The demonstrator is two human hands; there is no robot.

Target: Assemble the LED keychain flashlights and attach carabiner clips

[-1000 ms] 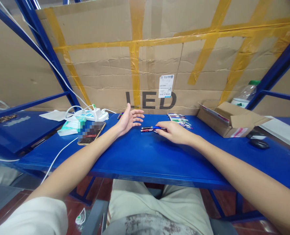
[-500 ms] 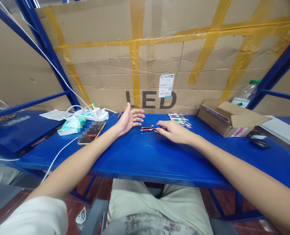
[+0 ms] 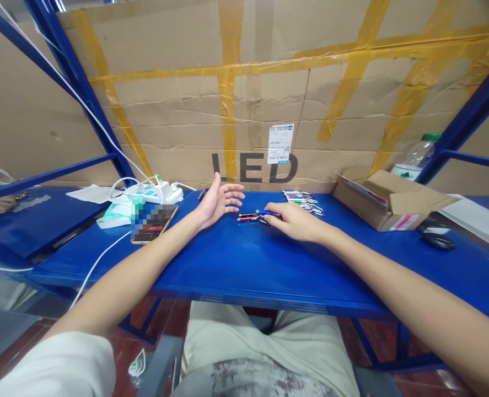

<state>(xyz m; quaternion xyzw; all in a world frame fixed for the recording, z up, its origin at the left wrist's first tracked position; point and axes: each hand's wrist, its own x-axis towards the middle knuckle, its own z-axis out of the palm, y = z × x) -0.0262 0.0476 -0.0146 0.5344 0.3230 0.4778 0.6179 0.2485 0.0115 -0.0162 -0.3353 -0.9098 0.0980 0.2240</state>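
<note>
My left hand (image 3: 220, 201) rests on its edge on the blue table (image 3: 227, 264), fingers spread and holding nothing. To its right, my right hand (image 3: 294, 220) pinches a blue pen (image 3: 264, 213) between thumb and fingers. A red pen (image 3: 248, 219) and a dark pen (image 3: 248, 214) lie on the table between the hands, close to the blue one. Behind my right hand is a row of several coloured pens (image 3: 297, 197). A few more pen ends (image 3: 202, 194) show behind my left wrist.
An open cardboard box (image 3: 380, 204) and a black mouse (image 3: 438, 241) are on the right, with a bottle (image 3: 415, 157) behind. On the left lie a phone (image 3: 155, 223), a green-white packet (image 3: 116, 214) and a power strip (image 3: 155, 192). Another person's hand (image 3: 2, 204) shows far left.
My hands and the pens between them are almost unmoved. At the far left, the other person's hand has come further into view.
</note>
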